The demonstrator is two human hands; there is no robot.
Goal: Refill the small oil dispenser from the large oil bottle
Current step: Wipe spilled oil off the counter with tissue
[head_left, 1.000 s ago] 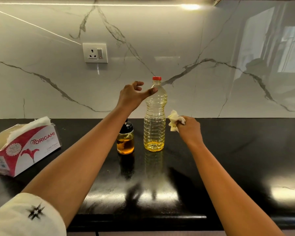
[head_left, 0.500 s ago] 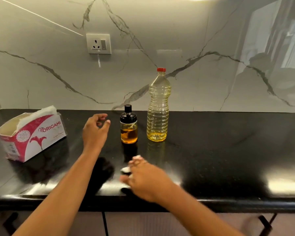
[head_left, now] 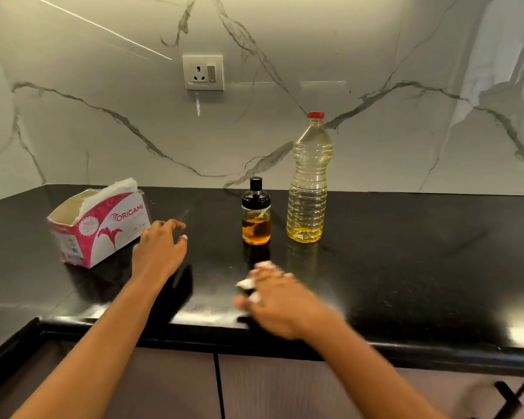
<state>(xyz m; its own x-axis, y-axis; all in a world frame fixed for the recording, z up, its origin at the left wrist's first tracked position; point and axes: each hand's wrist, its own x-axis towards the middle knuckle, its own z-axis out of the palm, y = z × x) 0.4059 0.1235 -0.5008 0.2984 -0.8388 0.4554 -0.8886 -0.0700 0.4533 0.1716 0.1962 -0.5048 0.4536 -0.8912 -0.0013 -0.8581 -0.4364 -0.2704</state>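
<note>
The small oil dispenser (head_left: 256,217), a glass jar with a black lid and amber oil, stands on the black counter (head_left: 406,252). Right beside it stands the large oil bottle (head_left: 308,182), clear plastic with a red cap on and a little yellow oil at the bottom. My left hand (head_left: 159,249) hovers left of the dispenser, fingers spread, holding nothing. My right hand (head_left: 273,297), blurred, presses a crumpled white tissue (head_left: 245,283) onto the counter in front of the dispenser.
A red and white tissue box (head_left: 99,229) sits at the left of the counter. A wall socket (head_left: 203,72) is on the marble backsplash. The counter's front edge (head_left: 375,349) runs above brown cabinet doors.
Both hands came down and away from the bottle. The left hand dropped to counter level on the left; the right hand brought the tissue down onto the counter near the front edge.
</note>
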